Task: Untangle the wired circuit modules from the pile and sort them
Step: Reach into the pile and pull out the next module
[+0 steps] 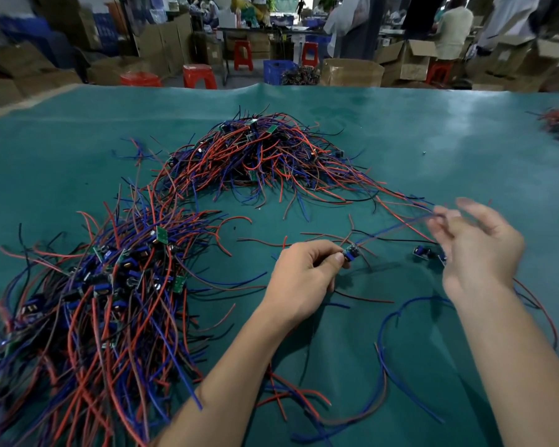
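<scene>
Left hand (304,275) pinching — right hand (475,243) raised, fingers loosely spread.

A small blue circuit module (350,253) sits pinched in my left fingers (331,262), its blue and red wires (400,224) running up to my right fingers (446,217). Another loose module (421,252) lies between my fingers. The sorted bundle (104,285) lies left of them, the tangled pile (259,153) beyond.

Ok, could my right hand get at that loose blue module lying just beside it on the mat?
Probably yes. The loose blue module lies on open green mat just left of the right hand, with nothing covering it. That hand's fingers are busy with wires, though.
</scene>
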Demonstrator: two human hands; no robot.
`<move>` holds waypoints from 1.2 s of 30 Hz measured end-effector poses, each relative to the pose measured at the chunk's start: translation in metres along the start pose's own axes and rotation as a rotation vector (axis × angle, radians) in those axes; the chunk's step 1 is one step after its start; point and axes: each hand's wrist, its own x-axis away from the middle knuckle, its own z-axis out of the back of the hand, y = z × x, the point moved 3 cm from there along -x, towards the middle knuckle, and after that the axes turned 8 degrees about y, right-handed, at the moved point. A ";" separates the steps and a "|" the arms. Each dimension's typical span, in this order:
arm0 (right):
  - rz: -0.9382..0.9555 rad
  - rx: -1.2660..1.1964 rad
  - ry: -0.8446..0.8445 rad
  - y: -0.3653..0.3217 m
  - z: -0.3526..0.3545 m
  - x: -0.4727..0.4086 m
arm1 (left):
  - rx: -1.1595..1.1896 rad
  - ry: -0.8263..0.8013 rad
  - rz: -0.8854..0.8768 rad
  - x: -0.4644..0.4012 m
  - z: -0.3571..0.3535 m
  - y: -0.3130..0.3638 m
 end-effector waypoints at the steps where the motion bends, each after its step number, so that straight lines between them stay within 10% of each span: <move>1: -0.011 -0.043 0.060 -0.003 0.003 -0.004 | 0.021 0.034 0.004 -0.001 0.002 -0.001; 4: -0.048 -0.019 0.058 -0.009 0.004 -0.006 | 0.101 0.117 0.046 -0.004 0.003 -0.004; 12: 0.052 0.468 -0.869 0.027 -0.032 0.059 | 0.137 0.103 0.019 -0.003 0.000 -0.003; 20: 0.327 0.390 -0.521 0.010 -0.024 0.029 | 0.028 -0.028 0.013 -0.001 0.000 0.002; 26: 0.154 -0.085 -0.099 -0.044 0.011 -0.006 | -0.092 -0.005 -0.007 0.003 0.002 0.006; 36: 0.019 0.220 -0.970 -0.052 -0.121 0.158 | -0.015 0.066 -0.022 0.005 0.005 0.013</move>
